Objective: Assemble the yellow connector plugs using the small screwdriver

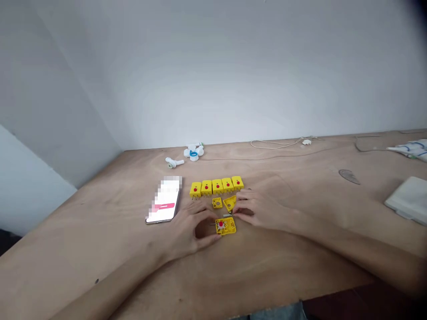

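An open yellow plug housing [230,226] with a red button lies on the wooden table, a thin metal pin sticking out at its left. My left hand [190,226] curves round its left side, thumb at the near edge and forefinger at the far edge, holding it. Just beyond the housing, my right hand [255,209] pinches a small metal piece [227,215] between thumb and forefinger. A small square yellow part [217,203] and a larger angled yellow cover [228,203] lie behind it, the cover beside my right fingers.
Several yellow plugs [217,186] with red dots stand in a row behind the parts. A phone [164,200] lies left of my left hand. White plastic fittings [193,152] and a thin cable [276,144] are near the wall; a white case [408,200] is at right.
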Motion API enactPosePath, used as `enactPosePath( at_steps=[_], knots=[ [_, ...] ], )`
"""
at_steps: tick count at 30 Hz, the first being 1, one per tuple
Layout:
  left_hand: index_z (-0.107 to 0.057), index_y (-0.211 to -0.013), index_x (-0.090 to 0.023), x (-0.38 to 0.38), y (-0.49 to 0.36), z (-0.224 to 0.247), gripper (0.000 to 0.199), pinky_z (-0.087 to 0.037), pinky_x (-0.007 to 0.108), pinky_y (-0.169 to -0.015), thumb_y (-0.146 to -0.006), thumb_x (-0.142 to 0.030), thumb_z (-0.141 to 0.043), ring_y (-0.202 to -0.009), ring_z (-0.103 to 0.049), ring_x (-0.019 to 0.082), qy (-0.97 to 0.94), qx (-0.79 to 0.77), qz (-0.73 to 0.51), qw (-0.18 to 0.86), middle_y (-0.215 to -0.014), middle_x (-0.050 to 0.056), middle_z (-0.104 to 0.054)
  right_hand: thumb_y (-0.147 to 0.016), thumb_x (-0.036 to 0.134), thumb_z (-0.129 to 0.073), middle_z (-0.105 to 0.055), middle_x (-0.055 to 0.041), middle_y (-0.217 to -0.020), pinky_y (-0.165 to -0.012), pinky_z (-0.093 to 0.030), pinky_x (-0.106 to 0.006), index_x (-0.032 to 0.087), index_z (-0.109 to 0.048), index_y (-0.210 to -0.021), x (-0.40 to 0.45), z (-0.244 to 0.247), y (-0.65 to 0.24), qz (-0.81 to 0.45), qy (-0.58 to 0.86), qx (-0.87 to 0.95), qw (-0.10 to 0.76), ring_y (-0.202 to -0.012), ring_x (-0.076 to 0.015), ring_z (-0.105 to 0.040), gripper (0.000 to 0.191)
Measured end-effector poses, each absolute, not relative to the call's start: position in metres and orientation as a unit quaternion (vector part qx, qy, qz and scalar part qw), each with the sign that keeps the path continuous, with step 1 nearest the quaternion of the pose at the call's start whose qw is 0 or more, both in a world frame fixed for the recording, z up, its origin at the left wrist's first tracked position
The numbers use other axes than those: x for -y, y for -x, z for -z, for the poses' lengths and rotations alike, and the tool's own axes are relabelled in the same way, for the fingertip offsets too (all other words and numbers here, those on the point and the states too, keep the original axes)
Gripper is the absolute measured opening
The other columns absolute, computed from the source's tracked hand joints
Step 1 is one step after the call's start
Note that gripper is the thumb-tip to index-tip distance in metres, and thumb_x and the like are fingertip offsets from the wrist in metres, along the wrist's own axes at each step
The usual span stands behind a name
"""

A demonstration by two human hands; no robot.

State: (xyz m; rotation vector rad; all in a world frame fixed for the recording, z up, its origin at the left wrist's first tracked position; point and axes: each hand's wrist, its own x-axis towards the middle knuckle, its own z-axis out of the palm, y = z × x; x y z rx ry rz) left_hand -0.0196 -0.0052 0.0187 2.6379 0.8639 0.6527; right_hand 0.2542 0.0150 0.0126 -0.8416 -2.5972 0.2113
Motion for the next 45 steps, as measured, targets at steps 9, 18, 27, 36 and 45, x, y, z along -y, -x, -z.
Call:
enactPosePath(
  at_steps=[9,18,27,36,45],
  knots=[
    [-0.066,-0.122,-0.024,0.004,0.016,-0.015,0.035,-0.050,0.052,-0.104,-0.089,-0.035,-0.072,-0.118,-0.060,0.029,-0.913,-0.315,-0.221,0.139,-0.126,0.009,-0.065,-0.100,0.021,-0.055,-0.066,-0.0047,-0.095,-0.075,-0.047,-0.034,0.020,-0.064,-0.092,-0.016,-0.011,-0.251,-0.076,0.324,0.928,0.165,-0.085,-0.0204,-0.061,0.012],
    [-0.067,-0.117,-0.024,0.006,0.015,-0.019,0.024,-0.055,0.042,-0.092,-0.099,-0.038,-0.059,-0.108,-0.064,0.025,-0.889,-0.324,-0.294,0.135,-0.116,0.007,-0.069,-0.099,0.015,-0.052,-0.063,-0.0037,-0.095,-0.072,-0.045,-0.030,0.019,-0.057,-0.092,-0.014,-0.017,-0.247,-0.139,0.341,0.904,0.217,-0.084,-0.0185,-0.059,0.009],
    [-0.064,-0.093,-0.020,0.004,0.017,-0.022,0.015,-0.049,0.036,-0.078,-0.101,-0.022,-0.052,-0.082,-0.064,0.020,-0.889,-0.298,-0.345,0.039,-0.088,0.002,-0.071,-0.097,0.019,-0.057,-0.068,-0.0006,-0.092,-0.072,-0.045,-0.029,0.022,-0.061,-0.090,-0.008,-0.026,-0.224,-0.187,0.348,0.880,0.262,-0.082,-0.0162,-0.060,0.009],
    [-0.062,-0.086,-0.020,0.009,0.013,-0.026,0.015,-0.048,0.031,-0.073,-0.098,-0.022,-0.054,-0.077,-0.061,0.018,-0.850,-0.349,-0.377,0.118,-0.084,0.001,-0.067,-0.093,0.030,-0.068,-0.073,-0.0003,-0.085,-0.064,-0.046,-0.027,0.022,-0.072,-0.092,-0.011,-0.011,-0.231,-0.203,0.316,0.862,0.339,-0.070,-0.0143,-0.060,0.008],
    [-0.070,-0.089,-0.019,0.011,0.011,-0.026,0.013,-0.054,0.031,-0.074,-0.095,-0.020,-0.058,-0.080,-0.066,0.018,-0.848,-0.328,-0.362,0.205,-0.086,0.002,-0.072,-0.092,0.025,-0.071,-0.073,-0.0021,-0.088,-0.075,-0.050,-0.032,0.024,-0.076,-0.094,0.005,-0.015,-0.235,-0.145,0.291,0.871,0.369,-0.079,-0.0167,-0.065,0.006]
  ],
)
